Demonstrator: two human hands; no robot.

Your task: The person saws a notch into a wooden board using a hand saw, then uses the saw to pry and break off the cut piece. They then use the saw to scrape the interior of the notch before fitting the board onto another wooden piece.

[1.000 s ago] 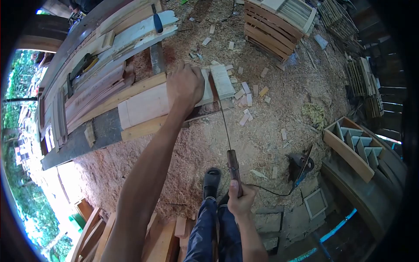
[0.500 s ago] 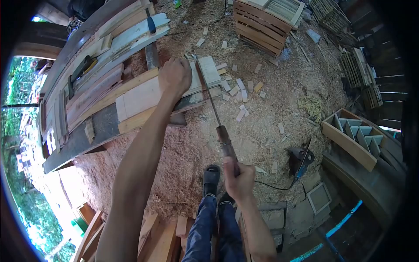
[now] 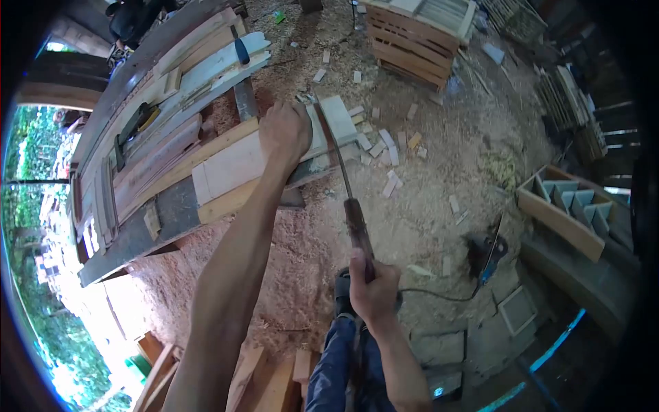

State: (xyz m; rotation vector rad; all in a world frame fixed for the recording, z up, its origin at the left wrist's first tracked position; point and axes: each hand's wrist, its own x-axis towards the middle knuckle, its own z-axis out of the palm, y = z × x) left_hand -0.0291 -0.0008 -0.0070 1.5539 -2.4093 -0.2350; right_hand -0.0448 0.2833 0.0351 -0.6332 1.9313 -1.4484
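Sawdust and shavings coat the ground [image 3: 302,240] of an open-sided workshop, with sunlit foliage [image 3: 41,329] at the far left. Beside it stands a dark, low workbench [image 3: 175,206] strewn with planks, and on its upper part a blue-handled chisel [image 3: 241,52] lies on a whitish board [image 3: 226,65]. Nearer the person, a pale, flat workpiece board [image 3: 230,168] lies over a yellowish plank [image 3: 230,204] at the bench's right-hand end. The left hand [image 3: 285,130] bears down on this board, knuckles up and fingers bunched together; the fingertips are hidden, so whether they press flat or hook an edge cannot be told. Just to its right, a long-handled handsaw [image 3: 357,223] crosses the board near the end, its narrow blade seen almost edge-on; how deep it sits is unclear. The right hand [image 3: 374,285] wraps its fingers round the grip, thumb along the top. Good sawing here calls for long, even strokes in line with the forearm, a blade held square, firm weight from the left hand well clear of the teeth, and a light touch near the end, lest the grain splinter. Small wooden offcuts [image 3: 388,143] lie scattered beyond, and a corded power tool [image 3: 486,254] rests farther right.
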